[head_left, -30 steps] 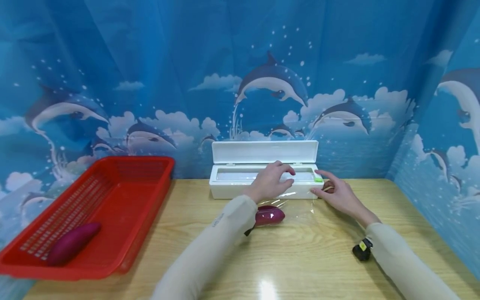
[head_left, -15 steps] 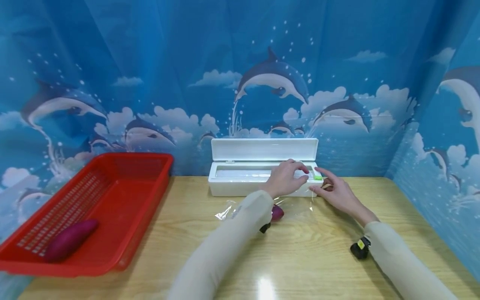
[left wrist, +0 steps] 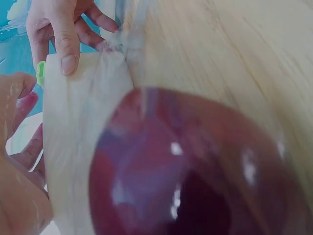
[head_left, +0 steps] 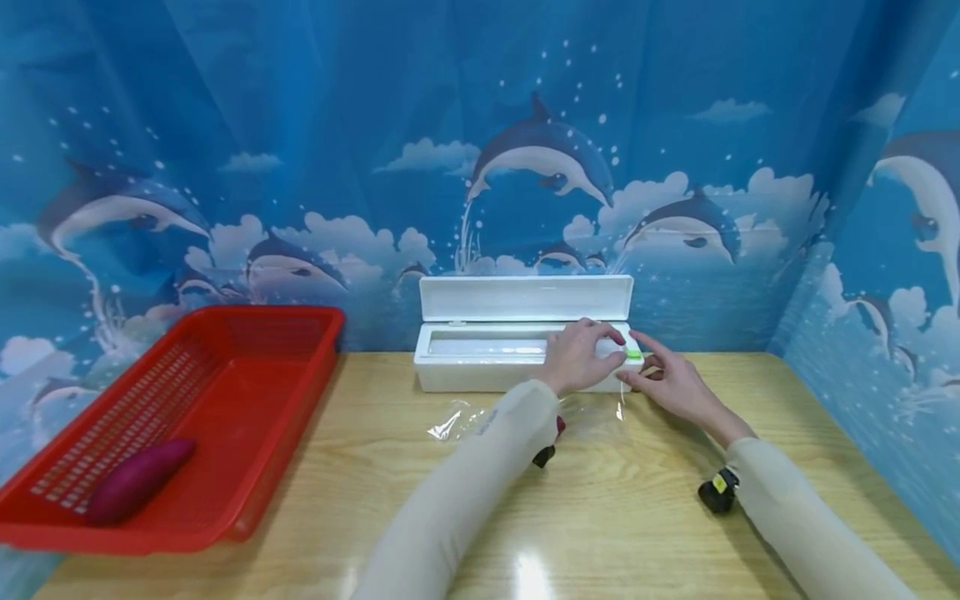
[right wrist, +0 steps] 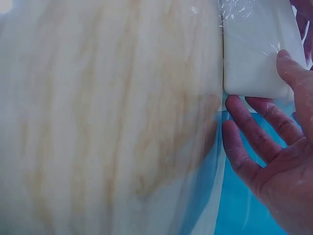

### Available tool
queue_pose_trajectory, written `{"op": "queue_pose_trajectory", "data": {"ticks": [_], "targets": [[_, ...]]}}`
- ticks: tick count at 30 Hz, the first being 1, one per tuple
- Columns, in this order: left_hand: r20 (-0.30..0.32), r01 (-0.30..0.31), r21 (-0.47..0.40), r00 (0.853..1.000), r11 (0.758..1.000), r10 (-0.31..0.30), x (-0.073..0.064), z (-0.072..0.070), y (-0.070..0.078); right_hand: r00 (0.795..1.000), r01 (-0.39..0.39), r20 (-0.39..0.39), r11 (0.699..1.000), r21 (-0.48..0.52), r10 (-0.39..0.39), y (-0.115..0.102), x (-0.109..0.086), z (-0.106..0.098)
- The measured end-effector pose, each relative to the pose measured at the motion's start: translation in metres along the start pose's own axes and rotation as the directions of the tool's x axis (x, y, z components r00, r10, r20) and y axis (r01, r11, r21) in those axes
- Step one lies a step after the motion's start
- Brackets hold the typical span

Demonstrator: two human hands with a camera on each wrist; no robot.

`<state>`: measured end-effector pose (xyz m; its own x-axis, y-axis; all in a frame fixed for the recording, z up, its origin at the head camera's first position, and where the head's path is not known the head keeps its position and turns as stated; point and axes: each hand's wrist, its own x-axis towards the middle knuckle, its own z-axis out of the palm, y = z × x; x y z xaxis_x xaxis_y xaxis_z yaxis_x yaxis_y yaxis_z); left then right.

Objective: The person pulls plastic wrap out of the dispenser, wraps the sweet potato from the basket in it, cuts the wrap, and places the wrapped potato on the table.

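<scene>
Purple vegetable mostly hidden behind the left sleeve in head view, only a dark-red tip showing; left wrist view has it big, blurred and cut off at the bottom, under clear film. It lies on the table in front of the white box. Film edges hard to make out. White box sits along the table's back edge, lid up; left hand hides part of its opening.

Left hand: half open, fingers loosely bent, gap between thumb and index, nothing held; just beside green slider, contact can't be told. Right hand: grips box's right end, thumb on front, fingers round the end.

Red basket near table's left edge, second purple vegetable inside.
</scene>
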<state>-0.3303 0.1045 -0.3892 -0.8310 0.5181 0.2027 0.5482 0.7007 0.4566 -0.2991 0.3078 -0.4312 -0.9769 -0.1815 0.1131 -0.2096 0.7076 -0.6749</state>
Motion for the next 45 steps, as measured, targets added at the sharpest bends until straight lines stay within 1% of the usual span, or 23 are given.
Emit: {"op": "queue_pose_trajectory", "data": {"ticks": [3, 5, 8, 10, 13, 17, 23, 28, 32, 39, 45], "targets": [[0.007, 0.026, 0.021, 1.0, 0.999, -0.027, 0.001, 0.003, 0.001, 1.0, -0.001, -0.009, 1.0, 0.026, 0.001, 0.0, 0.0, 0.001], [0.008, 0.034, 0.041, 0.999, 0.999, -0.034, 0.001, 0.005, 0.001, 1.0, -0.001, -0.009, 0.999, 0.041, 0.001, -0.001, 0.0, 0.002], [0.006, 0.037, 0.066, 0.999, 0.997, -0.038, 0.002, 0.006, 0.001, 1.0, -0.001, -0.003, 0.999, 0.052, 0.001, -0.003, 0.0, 0.002], [0.003, 0.029, 0.066, 1.0, 0.997, -0.03, 0.002, 0.007, 0.001, 1.0, -0.007, 0.004, 0.998, 0.055, 0.007, -0.003, 0.0, 0.001], [-0.001, 0.012, 0.065, 1.0, 0.998, -0.012, 0.004, 0.007, 0.0, 1.0, -0.014, 0.009, 0.999, 0.047, 0.014, -0.003, 0.001, -0.001], [-0.006, -0.014, 0.091, 1.0, 0.996, 0.015, 0.006, 0.006, 0.001, 1.0, -0.011, 0.009, 0.999, 0.035, 0.011, -0.003, 0.002, -0.003], [0.014, -0.026, 0.136, 1.0, 0.99, 0.025, 0.005, 0.005, 0.002, 1.0, -0.006, 0.015, 1.0, 0.024, 0.006, -0.003, 0.002, -0.004], [0.022, -0.023, 0.174, 1.0, 0.984, 0.02, 0.004, 0.004, 0.004, 1.0, -0.019, 0.016, 1.0, 0.021, 0.019, -0.005, 0.0, -0.005], [0.03, -0.009, 0.189, 1.0, 0.982, 0.003, 0.003, 0.002, 0.006, 1.0, -0.02, 0.019, 1.0, 0.016, 0.019, -0.007, -0.001, -0.006], [0.042, -0.005, 0.202, 0.999, 0.979, -0.003, 0.001, 0.0, 0.007, 1.0, -0.012, 0.011, 1.0, -0.012, 0.012, -0.007, -0.001, -0.006], [0.045, -0.004, 0.195, 0.999, 0.981, -0.005, 0.0, -0.003, 0.006, 1.0, 0.0, -0.004, 0.999, -0.04, -0.001, -0.011, -0.001, -0.006]]}}
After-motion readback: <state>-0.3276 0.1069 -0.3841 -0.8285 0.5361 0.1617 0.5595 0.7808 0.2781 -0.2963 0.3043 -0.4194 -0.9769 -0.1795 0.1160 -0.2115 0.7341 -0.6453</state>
